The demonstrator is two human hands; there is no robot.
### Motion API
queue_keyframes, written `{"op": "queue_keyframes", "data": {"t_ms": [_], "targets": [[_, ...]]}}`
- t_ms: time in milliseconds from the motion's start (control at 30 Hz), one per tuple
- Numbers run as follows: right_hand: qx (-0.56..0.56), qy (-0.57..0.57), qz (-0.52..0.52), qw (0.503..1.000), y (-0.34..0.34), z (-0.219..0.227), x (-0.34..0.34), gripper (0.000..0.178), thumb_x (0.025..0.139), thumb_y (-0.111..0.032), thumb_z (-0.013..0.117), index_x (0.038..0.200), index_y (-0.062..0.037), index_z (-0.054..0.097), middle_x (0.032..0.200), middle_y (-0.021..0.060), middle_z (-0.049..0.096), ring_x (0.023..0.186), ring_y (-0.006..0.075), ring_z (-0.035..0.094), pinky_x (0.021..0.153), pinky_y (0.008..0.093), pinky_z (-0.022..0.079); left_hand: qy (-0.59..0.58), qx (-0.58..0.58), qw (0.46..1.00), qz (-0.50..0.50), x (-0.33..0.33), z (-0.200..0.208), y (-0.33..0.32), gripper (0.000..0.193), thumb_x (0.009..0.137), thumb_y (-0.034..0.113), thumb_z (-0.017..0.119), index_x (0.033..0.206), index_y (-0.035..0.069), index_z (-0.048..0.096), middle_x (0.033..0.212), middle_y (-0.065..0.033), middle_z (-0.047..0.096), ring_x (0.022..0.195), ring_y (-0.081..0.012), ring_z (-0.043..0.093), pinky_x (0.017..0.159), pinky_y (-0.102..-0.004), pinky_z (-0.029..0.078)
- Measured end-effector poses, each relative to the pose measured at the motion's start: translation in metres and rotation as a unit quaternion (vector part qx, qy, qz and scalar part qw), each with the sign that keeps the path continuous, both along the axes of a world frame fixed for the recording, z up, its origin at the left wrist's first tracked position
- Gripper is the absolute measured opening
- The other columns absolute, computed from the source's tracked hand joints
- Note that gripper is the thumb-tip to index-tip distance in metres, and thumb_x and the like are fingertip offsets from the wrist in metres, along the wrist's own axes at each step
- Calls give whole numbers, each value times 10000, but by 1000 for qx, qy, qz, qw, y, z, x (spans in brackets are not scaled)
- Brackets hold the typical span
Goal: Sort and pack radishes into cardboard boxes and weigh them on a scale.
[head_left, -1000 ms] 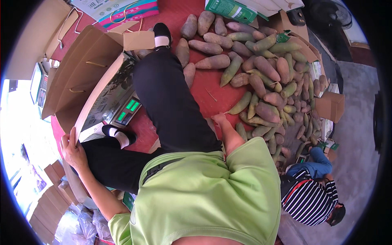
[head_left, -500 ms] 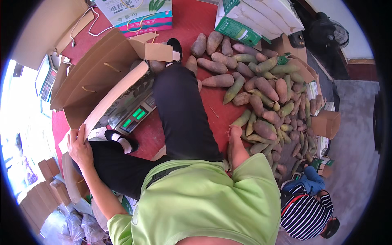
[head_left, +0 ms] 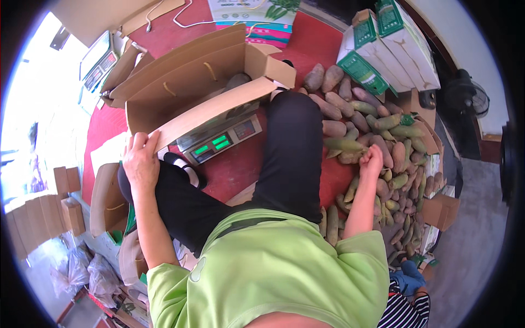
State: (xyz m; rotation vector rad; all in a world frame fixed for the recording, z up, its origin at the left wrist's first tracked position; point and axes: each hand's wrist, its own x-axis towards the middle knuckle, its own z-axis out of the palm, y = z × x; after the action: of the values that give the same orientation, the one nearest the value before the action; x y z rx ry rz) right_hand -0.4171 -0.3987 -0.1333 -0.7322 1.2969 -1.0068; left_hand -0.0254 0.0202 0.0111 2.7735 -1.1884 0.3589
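Note:
My left hand (head_left: 141, 160) grips the near left corner of an open, long cardboard box (head_left: 219, 113), thumb and fingers on its edge. The box rests tilted on a digital scale (head_left: 223, 141) with a lit green display. Inside the box, at its far right end, a dusty root (head_left: 238, 82) partly shows. My right hand (head_left: 371, 159) is closed at the end of a long green radish-like root (head_left: 344, 145), over the pile's near left side; its fingertips are hidden. The pile of roots (head_left: 402, 156) mixes green and reddish-brown ones.
White-and-green cartons (head_left: 394, 49) stand behind the pile, near a black fan (head_left: 467, 94). A printed gift box (head_left: 254, 19) lies at the back. Another scale (head_left: 98, 68) is at the far left. A co-worker in stripes (head_left: 407, 306) sits at the lower right. My leg (head_left: 290, 147) lies between box and pile.
The whole view has shifted, with the box and pile now further right. My right hand has lifted from the pile's near edge, with a green root at it. My left hand stays on the box.

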Motion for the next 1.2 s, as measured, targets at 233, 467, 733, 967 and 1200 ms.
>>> {"op": "queue_keyframes", "data": {"t_ms": [233,467,733,967,1200], "targets": [[-252,-42,245,935,12,164,140,87,878,-67,549,953,-29,570,646,-42,405,525,46,334,475,206,253,-1,-16,1000,-4,1,1,2,372,695,13,652,1043,141,665,863,-42,526,878,-240,553,777,-382,460],[-331,-169,446,814,46,274,258,152,890,-73,556,1025,-5,572,679,-28,427,562,49,369,519,215,286,2,-34,999,-5,3,1,3,349,693,15,643,1016,141,671,850,-38,522,858,-237,550,771,-379,463],[-297,-124,613,721,122,215,391,186,863,-79,569,1029,3,593,733,-2,531,594,49,443,505,217,324,2,-27,1000,-6,0,1,4,348,699,18,643,1023,143,672,853,-38,523,857,-237,552,786,-377,468],[-290,30,610,737,111,164,375,199,813,-95,598,988,-20,658,827,59,640,716,104,590,597,248,473,-8,-15,1000,-4,3,-8,5,388,683,-12,625,1026,162,675,890,-41,542,900,-250,563,784,-388,473],[-217,133,523,814,5,139,221,248,895,-179,578,1110,-60,619,990,17,657,819,89,586,668,239,467,-16,3,1000,6,6,-12,8,466,675,-29,636,1083,192,685,921,-36,557,903,-247,566,788,-381,482]]}}
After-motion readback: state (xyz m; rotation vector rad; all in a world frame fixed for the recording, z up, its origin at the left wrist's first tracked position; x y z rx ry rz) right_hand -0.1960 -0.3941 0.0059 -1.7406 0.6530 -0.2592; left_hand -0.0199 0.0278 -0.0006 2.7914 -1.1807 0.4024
